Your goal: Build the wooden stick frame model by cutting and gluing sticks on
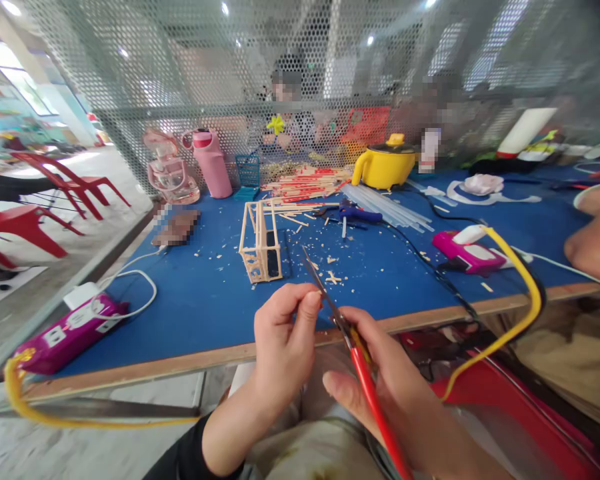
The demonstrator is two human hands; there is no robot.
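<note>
My right hand holds a pair of red-handled scissors, with the thumb held away from the handle. Their narrow dark blades point up and away over the table's front edge. Close beside the blades, my left hand is pinched, thumb against forefinger. Whatever lies between those fingertips is too small and covered to name. Beyond my left hand a small frame of thin wooden sticks stands upright on the blue table. Wood scraps lie scattered past the scissor tips.
Behind the frame lie a pile of red-tipped sticks, a blue glue gun and clear glue sticks. A pink bottle and yellow pot stand by the mesh screen. Purple power strips lie at both sides. Another person's arm is at right.
</note>
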